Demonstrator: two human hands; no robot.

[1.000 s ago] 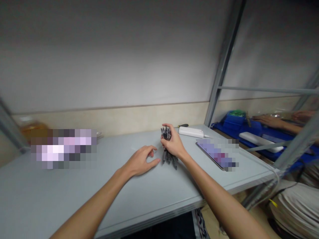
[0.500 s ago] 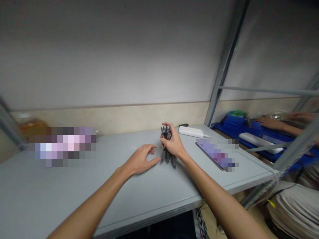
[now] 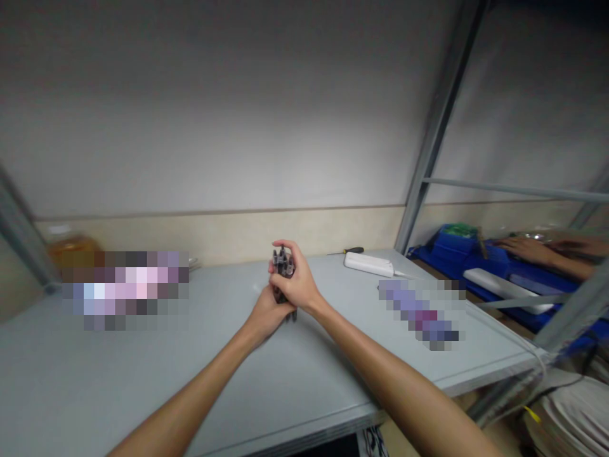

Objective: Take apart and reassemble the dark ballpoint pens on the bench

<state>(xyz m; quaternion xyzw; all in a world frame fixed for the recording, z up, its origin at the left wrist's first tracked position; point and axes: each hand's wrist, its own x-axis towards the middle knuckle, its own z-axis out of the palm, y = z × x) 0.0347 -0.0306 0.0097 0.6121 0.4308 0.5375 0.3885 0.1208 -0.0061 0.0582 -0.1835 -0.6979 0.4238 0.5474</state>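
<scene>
Over grey tabletop (image 3: pixel 238 393), mid-frame, a dark mechanism (image 3: pixel 282 261) is clasped by the right hand (image 3: pixel 301 280), apparently steadied by the left hand (image 3: pixel 269 311), its grip hidden.

The dark jointed object (image 3: pixel 282 261) is partly covered by the right hand (image 3: pixel 301 279); the fingers of the left hand (image 3: pixel 266 312) are mostly hidden, perhaps against it. Both forearms (image 3: pixel 385 371) are cut off below.

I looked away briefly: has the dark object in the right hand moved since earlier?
Yes: the dark object has moved left, farther from the long white box.
</scene>
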